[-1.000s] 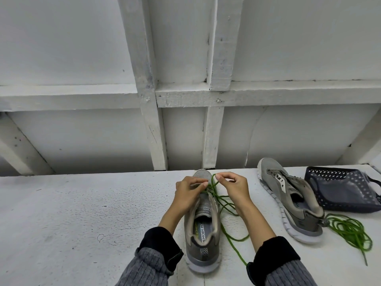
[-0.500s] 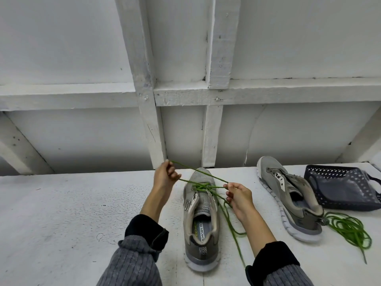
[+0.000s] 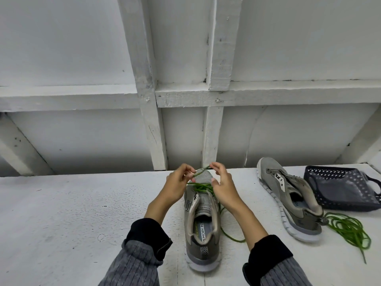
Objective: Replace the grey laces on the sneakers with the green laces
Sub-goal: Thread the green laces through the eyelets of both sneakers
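Observation:
A grey sneaker (image 3: 203,230) stands on the white table in front of me, toe pointing away. A green lace (image 3: 201,185) crosses its front eyelets and trails off along its right side. My left hand (image 3: 178,185) pinches the lace just left of the toe. My right hand (image 3: 221,185) pinches the other strand over the toe, fingers curled. A second grey sneaker (image 3: 292,203) lies to the right with no lace in its eyelets. A loose green lace (image 3: 348,230) is coiled behind its heel.
A dark perforated basket (image 3: 340,188) lies at the far right, holding something grey. A white wall with wooden beams (image 3: 152,129) rises right behind the table (image 3: 61,213). Bare tabletop stretches to the left.
My left hand has come back in from the far left to the sneaker's toe. My right hand has risen to meet it above the toe, so the lace strands are no longer stretched wide.

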A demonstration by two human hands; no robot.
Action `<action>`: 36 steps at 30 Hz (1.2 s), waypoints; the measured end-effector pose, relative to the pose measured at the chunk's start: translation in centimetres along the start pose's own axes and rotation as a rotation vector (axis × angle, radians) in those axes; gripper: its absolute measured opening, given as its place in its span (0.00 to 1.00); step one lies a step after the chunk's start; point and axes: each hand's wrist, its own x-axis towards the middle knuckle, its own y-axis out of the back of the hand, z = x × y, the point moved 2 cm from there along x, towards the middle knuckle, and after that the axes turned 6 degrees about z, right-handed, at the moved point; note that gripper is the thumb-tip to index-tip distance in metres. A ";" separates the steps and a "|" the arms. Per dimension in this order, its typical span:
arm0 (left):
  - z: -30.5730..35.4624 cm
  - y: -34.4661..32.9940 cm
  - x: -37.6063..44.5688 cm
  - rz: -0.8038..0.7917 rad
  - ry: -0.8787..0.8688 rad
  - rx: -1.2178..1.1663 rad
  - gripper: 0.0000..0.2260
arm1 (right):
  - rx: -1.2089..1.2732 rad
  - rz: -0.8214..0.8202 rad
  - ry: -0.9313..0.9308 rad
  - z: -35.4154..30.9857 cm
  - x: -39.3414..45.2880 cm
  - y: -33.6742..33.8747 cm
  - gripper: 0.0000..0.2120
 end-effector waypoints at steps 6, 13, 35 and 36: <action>0.5 -0.1 -0.3 -0.031 -0.047 -0.114 0.06 | -0.265 -0.040 0.078 0.7 -0.6 -0.2 0.10; -0.3 1.3 -0.1 0.012 -0.005 0.151 0.12 | 0.243 0.431 -0.191 0.6 0.2 3.1 0.11; 0.8 0.8 -0.2 -0.108 0.011 -0.006 0.09 | -0.277 0.120 -0.118 -0.3 -1.0 1.3 0.23; 1.0 0.5 -0.2 -0.113 -0.003 -0.019 0.07 | -0.230 0.055 -0.060 -0.6 -1.0 0.9 0.23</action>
